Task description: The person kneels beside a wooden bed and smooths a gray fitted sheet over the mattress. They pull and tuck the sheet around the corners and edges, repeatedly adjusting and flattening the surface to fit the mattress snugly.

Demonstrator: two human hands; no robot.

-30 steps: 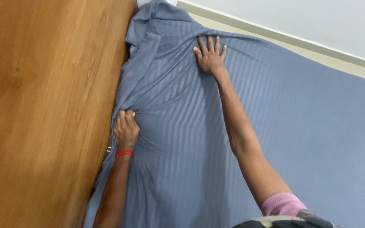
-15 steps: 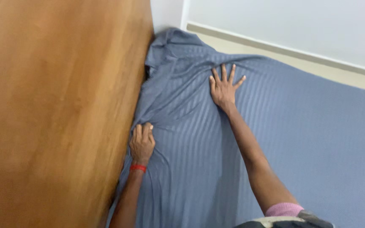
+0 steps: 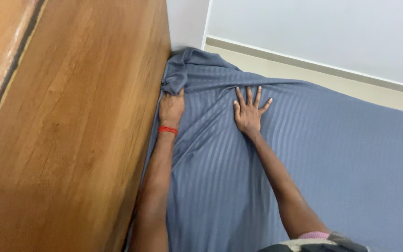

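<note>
A blue-grey striped bedsheet (image 3: 332,154) covers the mattress, bunched into folds at the far corner (image 3: 187,65) beside the wooden headboard. My left hand (image 3: 171,107), with a red band on its wrist, grips the bunched edge of the sheet against the headboard. My right hand (image 3: 249,111) lies flat with fingers spread on the sheet, a little to the right of the left hand, pressing the cloth down.
A large brown wooden headboard (image 3: 71,130) fills the left side. A white wall (image 3: 327,32) with a beige skirting strip (image 3: 341,77) runs along the far edge of the bed.
My left hand has moved up along the headboard from the sheet's side edge to the bunched corner. My right hand stays flat on the sheet. The view has shifted slightly.
</note>
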